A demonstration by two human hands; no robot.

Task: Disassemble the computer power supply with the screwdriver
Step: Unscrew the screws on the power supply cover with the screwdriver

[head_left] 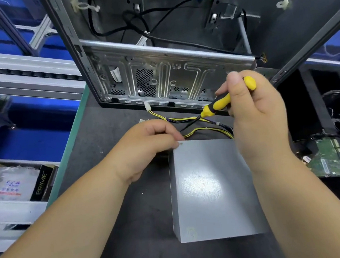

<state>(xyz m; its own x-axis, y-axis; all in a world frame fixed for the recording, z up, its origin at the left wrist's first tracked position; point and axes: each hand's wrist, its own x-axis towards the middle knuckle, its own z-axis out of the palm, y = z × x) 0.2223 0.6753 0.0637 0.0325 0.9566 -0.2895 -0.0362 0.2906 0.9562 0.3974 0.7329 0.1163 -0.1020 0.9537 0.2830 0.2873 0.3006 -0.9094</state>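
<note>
Screwdriver (222,103) gripped by right hand (253,109) above power supply (211,189); left hand (146,149) fingers pinching its far-left corner

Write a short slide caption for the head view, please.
Right hand holds a yellow screwdriver above the grey power supply while the left hand pinches its corner.

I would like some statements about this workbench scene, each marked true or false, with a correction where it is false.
1. The right hand grips a screwdriver with a yellow and black handle. True.
2. The screwdriver's tip is seated in a screw on the power supply. False: the tip hangs over the cables beyond the box.
3. The left hand touches the far left corner of the power supply. True.
4. The power supply sits inside the computer case. False: it lies on the dark mat in front of the case.
</note>
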